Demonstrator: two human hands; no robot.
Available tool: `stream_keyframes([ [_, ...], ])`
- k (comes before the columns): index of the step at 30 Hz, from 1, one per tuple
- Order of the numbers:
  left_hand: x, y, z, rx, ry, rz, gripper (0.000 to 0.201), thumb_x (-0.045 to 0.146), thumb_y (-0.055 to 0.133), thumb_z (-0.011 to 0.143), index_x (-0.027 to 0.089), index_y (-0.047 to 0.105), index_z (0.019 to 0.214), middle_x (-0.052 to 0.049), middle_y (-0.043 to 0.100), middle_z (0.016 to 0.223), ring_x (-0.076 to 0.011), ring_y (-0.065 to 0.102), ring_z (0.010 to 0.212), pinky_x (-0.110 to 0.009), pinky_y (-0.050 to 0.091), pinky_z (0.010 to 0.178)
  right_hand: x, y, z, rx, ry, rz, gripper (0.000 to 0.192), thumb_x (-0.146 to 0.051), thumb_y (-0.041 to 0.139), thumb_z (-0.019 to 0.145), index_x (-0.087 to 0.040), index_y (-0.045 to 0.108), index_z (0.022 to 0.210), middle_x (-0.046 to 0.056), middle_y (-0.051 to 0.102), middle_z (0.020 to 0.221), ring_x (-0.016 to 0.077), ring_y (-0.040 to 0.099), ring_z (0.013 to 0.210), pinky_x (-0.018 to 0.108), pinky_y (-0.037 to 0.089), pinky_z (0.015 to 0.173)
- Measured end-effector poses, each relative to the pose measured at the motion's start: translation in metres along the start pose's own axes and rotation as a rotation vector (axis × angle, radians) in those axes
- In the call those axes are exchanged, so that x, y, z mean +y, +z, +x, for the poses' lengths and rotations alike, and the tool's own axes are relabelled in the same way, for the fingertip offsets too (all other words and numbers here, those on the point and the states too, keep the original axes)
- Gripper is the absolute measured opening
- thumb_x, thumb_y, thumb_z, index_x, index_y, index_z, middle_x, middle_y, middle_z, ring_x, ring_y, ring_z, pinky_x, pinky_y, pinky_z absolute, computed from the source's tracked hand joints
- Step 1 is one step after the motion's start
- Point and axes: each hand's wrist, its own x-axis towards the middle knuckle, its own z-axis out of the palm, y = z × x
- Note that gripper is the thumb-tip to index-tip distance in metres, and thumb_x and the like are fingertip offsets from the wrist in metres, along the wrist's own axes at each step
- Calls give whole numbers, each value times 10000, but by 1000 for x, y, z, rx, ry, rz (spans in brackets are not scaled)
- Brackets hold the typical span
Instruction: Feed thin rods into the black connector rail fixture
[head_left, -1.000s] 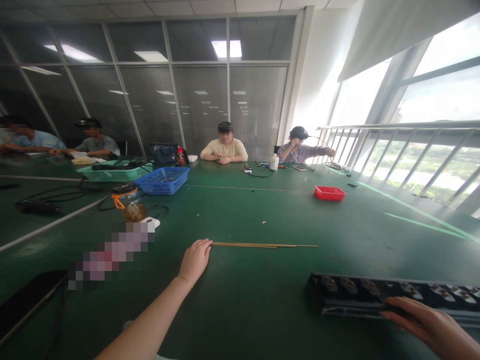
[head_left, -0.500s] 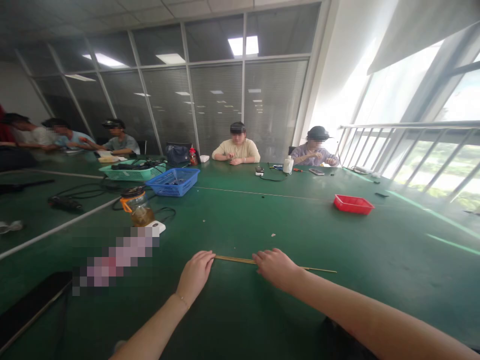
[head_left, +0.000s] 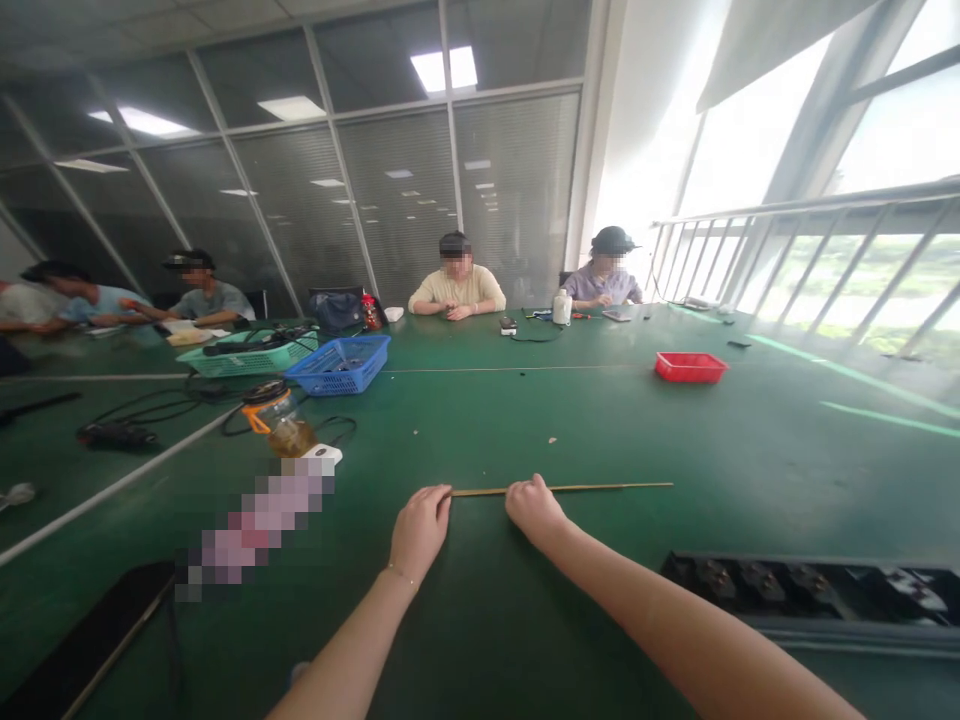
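A slim bundle of thin bamboo-like sticks lies level across the green table in front of me; how many there are I cannot make out. At its left end, my left hand pinches the tips between thumb and fingers. My right hand is closed around the bundle near the middle, its fingers curled over. To the right of it the sticks run on, and one thin end reaches farther out than the others.
A blue basket, a green basket, a jar with an orange strap and a pixelated pinkish item stand left. Right are a red tray and a black socket strip. Several people sit opposite.
My view has shifted, bringing the black strip in at the right. My right hand has moved closer to my left along the sticks and its fingers are more curled; the sticks look more tightly bunched.
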Motion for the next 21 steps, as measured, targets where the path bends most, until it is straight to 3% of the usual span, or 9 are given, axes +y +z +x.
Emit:
stream_keyframes([
  [5,-9,-1,0,59,-144,-178,357,326,389,839,167,544,1119,-77,616,1089,-188,567,997,-331,435,885,7,-17,-15,-4,173,-72,184,-151,410,847,-86,549,948,75,587,851,139,554,767,297,437,674],
  [8,-11,-2,0,33,-158,-182,389,361,376,838,144,549,1111,-95,609,1098,-202,560,1007,-342,437,875,18,-42,-27,41,217,-106,299,-35,309,816,-71,532,1013,120,592,844,173,557,762,317,408,682],
  [12,-10,-4,-1,26,-106,-140,387,381,362,832,155,593,1044,-86,619,1077,-210,558,1001,-346,438,867,45,-83,-58,106,214,-169,414,-45,247,832,-143,449,1179,104,591,953,181,542,865,362,353,825],
  [16,-7,-6,-1,33,-75,-110,384,387,356,825,167,620,997,-71,639,1029,-208,568,970,-338,445,854,89,-103,-125,268,198,-237,554,-17,249,789,-232,340,1291,65,566,1087,175,499,1004,386,301,903],
  [21,-4,-9,-1,17,-99,-100,380,388,360,817,178,625,992,-58,647,1012,-199,574,955,-318,453,838,138,-82,-239,389,314,-257,504,-90,289,757,-268,478,1189,36,578,1104,185,528,975,347,365,813],
])
